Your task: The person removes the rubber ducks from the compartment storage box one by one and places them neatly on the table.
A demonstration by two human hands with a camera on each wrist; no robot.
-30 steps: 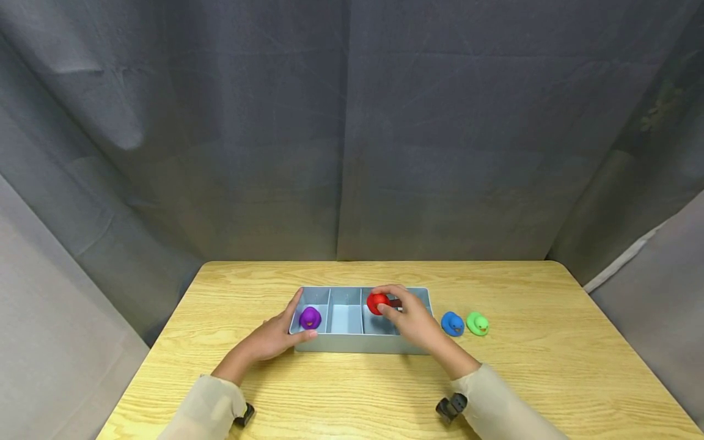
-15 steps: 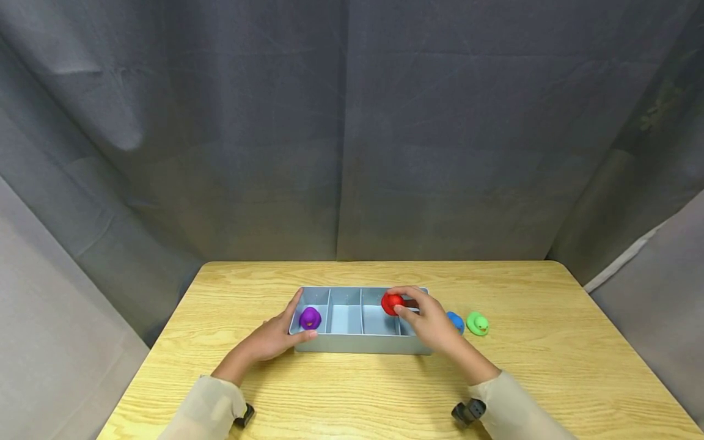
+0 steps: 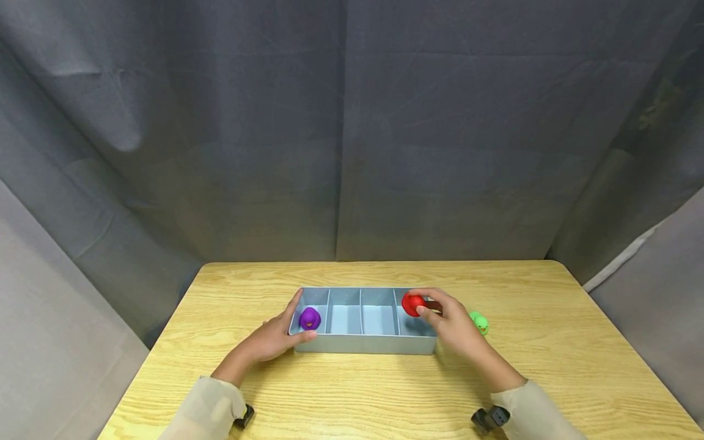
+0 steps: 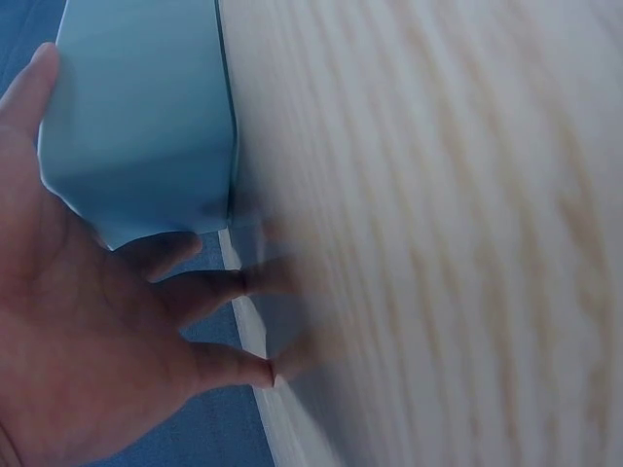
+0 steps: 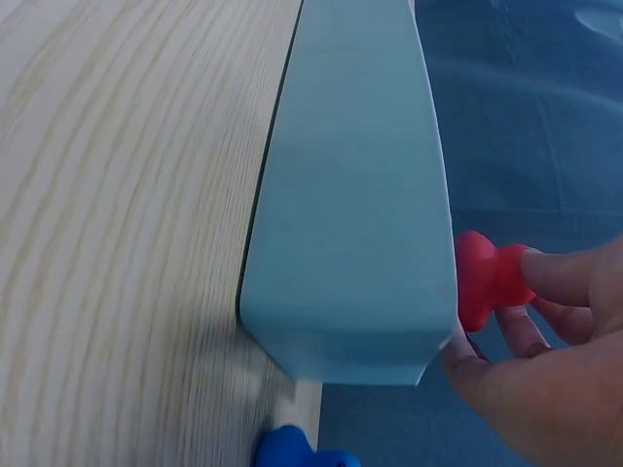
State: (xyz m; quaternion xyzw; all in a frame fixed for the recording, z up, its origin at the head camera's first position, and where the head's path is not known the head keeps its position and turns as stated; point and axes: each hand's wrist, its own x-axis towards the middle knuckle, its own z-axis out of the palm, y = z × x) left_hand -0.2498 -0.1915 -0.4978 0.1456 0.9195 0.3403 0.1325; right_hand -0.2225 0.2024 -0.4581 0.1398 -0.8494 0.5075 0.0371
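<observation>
A red toy duck [image 3: 414,304] is pinched between the thumb and fingers of my right hand [image 3: 453,318], over the rightmost compartment of a grey-blue divided box [image 3: 363,344]. In the right wrist view the red duck [image 5: 487,279] shows just past the box's top rim. My left hand [image 3: 275,333] lies against the box's left end, thumb along the front rim and fingers spread at the left side. In the left wrist view those fingers [image 4: 209,297] reach down beside the box end. A purple toy duck [image 3: 310,318] sits in the leftmost compartment.
A green toy duck [image 3: 480,322] is on the wooden table [image 3: 341,397] right of the box, partly behind my right hand. A blue toy duck [image 5: 297,449] shows near the box's end in the right wrist view. Grey curtains [image 3: 440,153] hang behind the table.
My right hand has carried the red duck rightward, from over the third compartment to over the rightmost one, covering the blue duck in the head view. My left hand has stayed in place.
</observation>
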